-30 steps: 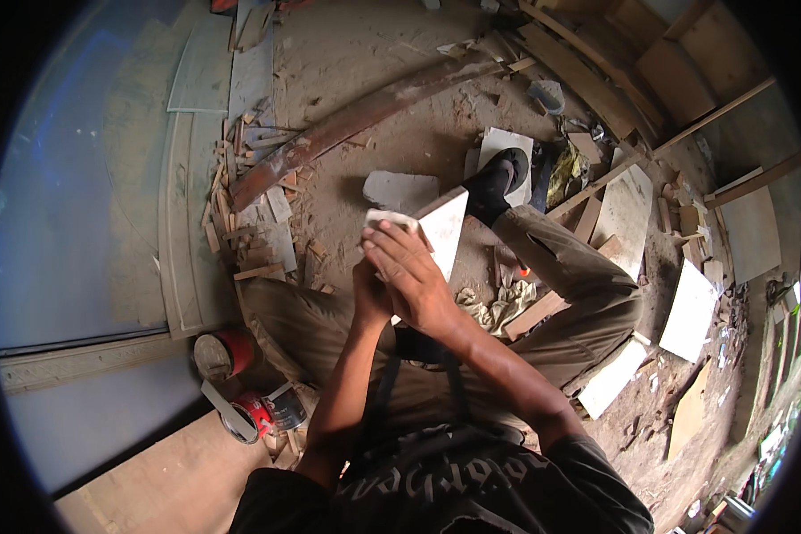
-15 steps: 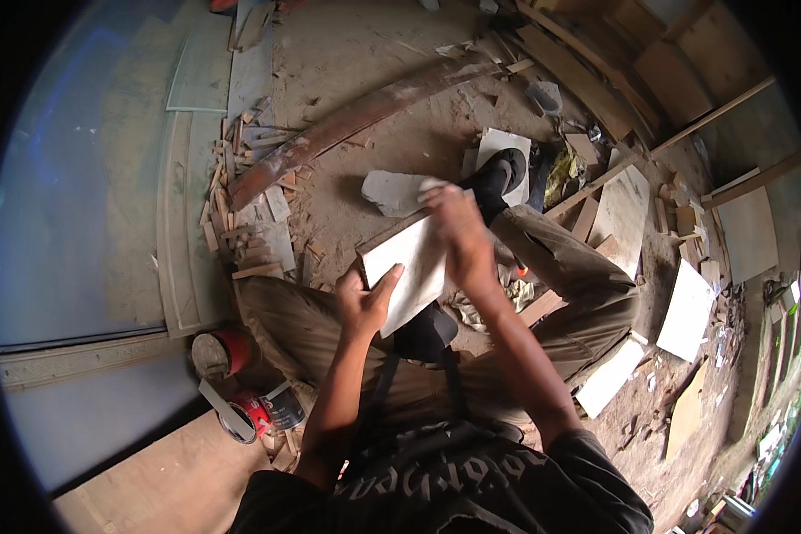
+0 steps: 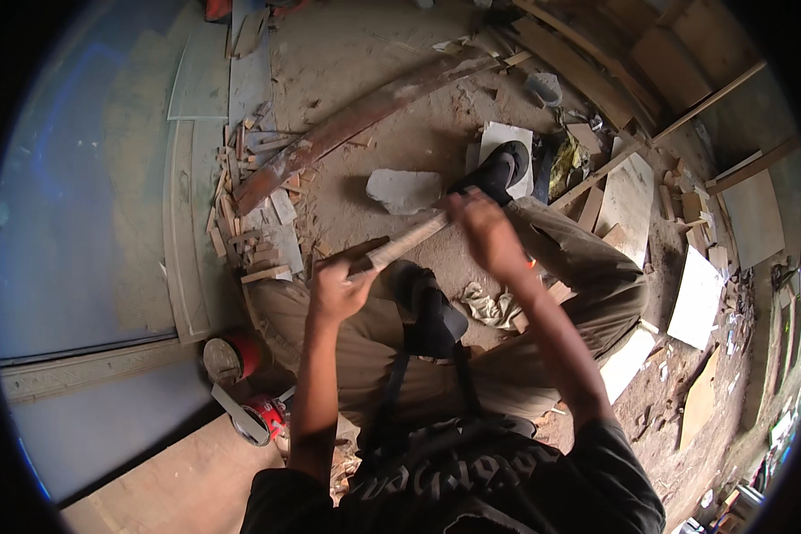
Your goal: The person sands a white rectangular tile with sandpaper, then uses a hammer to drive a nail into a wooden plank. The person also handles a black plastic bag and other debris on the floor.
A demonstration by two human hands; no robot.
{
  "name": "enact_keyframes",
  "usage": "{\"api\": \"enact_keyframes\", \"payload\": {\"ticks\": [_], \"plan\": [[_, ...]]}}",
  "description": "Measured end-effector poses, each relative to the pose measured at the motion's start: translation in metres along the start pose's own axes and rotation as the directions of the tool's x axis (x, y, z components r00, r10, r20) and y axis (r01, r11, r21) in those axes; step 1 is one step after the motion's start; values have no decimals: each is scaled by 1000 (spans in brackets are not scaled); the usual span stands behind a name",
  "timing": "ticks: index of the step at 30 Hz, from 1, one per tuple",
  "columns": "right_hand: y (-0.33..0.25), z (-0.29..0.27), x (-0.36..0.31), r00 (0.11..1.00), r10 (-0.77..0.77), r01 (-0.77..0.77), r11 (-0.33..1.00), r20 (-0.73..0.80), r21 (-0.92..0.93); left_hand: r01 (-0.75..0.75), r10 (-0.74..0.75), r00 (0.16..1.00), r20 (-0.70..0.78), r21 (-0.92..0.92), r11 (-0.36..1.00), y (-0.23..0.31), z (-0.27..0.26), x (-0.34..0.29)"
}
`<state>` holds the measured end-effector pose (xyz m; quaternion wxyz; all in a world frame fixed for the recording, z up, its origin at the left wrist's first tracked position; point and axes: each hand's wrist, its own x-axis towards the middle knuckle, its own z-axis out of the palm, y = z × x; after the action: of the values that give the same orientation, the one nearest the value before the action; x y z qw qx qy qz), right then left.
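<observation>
A thin flat board (image 3: 408, 243) is held above my lap, turned so that mostly its narrow pale edge shows. My left hand (image 3: 336, 290) is closed around its near left end. At the far right end is my right hand (image 3: 491, 233), its fingers curled and smeared by motion. Whatever those fingers hold, if anything, cannot be made out. My dark shoe (image 3: 434, 319) lies below the board, between my bent legs. Just beyond the board, a pale grey block (image 3: 404, 190) rests on the dirt floor.
A long reddish-brown plank (image 3: 356, 125) lies across the floor ahead. Wood offcuts (image 3: 262, 258) are heaped at left beside a large bluish panel (image 3: 89, 205). Red cans (image 3: 230, 358) stand by my left knee. White boards (image 3: 696, 298) and a crumpled cloth (image 3: 489, 305) lie to the right.
The board has turned from showing its broad white face to showing its narrow edge. My left hand has moved slightly left, and my right hand slightly right and down.
</observation>
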<state>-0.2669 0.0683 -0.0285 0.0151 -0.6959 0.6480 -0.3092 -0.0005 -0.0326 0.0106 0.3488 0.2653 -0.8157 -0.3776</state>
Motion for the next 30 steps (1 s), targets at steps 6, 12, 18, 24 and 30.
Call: {"api": "enact_keyframes", "payload": {"ticks": [6,12,18,24,30], "plan": [[48,-7,-31,829,557,-488,671,56,558,19,-411,847,-336,-754,656,-19,-25,6],[-41,-2,-13,787,616,-373,427,37,824,35,-654,749,-105,-980,198,-80,7,-7],[-94,-28,-5,791,524,-605,600,315,522,120,-755,654,-53,-978,173,-59,33,-11],[-84,-26,-5,941,298,-338,771,163,540,222,-805,543,-240,-883,413,-74,42,3],[-75,-40,-10,968,200,-249,829,150,502,32,-94,924,-369,-170,985,-73,-10,10]]}}
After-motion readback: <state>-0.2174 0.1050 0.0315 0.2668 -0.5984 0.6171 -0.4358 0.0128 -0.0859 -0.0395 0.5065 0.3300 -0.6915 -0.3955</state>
